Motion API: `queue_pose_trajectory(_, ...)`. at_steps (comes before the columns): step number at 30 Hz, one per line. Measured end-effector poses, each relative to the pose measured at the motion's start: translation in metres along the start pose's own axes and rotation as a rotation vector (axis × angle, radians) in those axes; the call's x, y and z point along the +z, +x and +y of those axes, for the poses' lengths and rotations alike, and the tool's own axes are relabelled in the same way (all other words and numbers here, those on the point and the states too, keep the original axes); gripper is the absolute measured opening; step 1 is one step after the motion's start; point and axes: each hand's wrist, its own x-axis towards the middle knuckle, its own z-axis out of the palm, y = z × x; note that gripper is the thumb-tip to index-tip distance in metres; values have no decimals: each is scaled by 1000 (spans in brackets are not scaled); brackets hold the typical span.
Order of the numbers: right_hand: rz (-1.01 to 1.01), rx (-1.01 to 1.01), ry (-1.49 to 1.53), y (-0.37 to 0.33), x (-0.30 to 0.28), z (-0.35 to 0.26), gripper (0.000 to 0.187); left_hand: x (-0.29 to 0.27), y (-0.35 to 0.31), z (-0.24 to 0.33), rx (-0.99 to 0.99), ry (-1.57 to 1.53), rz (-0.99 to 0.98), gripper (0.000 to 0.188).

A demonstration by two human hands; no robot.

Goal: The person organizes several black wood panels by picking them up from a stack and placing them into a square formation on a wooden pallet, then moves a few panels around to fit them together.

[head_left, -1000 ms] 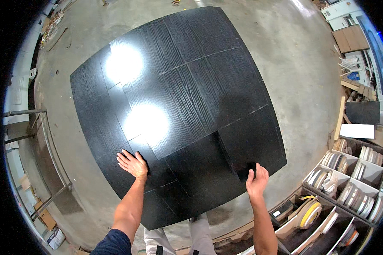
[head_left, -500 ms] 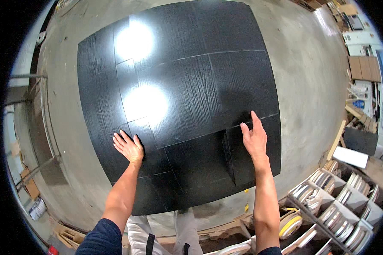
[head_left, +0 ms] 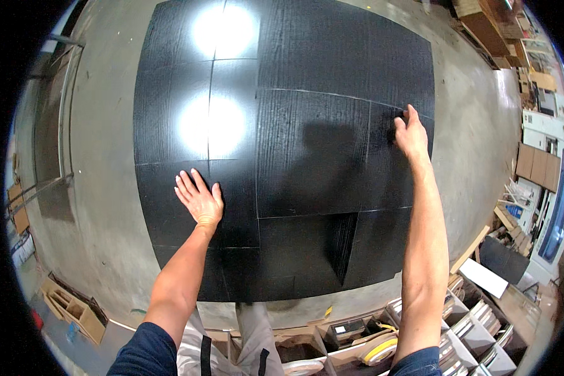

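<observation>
Concrete shop floor (head_left: 100, 207) under a stack of glossy black wood-grain panels (head_left: 307, 150); left hand (head_left: 199, 199) spread flat on top, right hand (head_left: 411, 133) curled at a panel edge. Looks stiff, heavy, slick, so grip edges

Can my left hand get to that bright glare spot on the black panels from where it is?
Probably yes. The left hand lies flat on the black panels, and the glare spot sits just beyond its fingertips with only bare panel between them.

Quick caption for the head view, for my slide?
Left hand flat on black panels; right hand reaches across them.
</observation>
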Motion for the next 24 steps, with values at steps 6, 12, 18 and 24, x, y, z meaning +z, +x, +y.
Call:
queue_pose_trajectory(6, 107, -196, -185, 9, 11, -42, 53, -3, 2, -4, -15, -15, -22, 70)
queue_pose_trajectory(12, -8, -562, -57, 15, 51, -131, 50, -2, 1, -2, -18, -18, -61, 73)
queue_pose_trajectory(18, 43, -491, -110, -8, 50, -137, 48, -2, 3, -4, -11, -52, -44, 71)
queue_pose_trajectory(24, -174, -374, -107, -116, 60, -107, 45, -5, 1, -2, -5, -73, -22, 69)
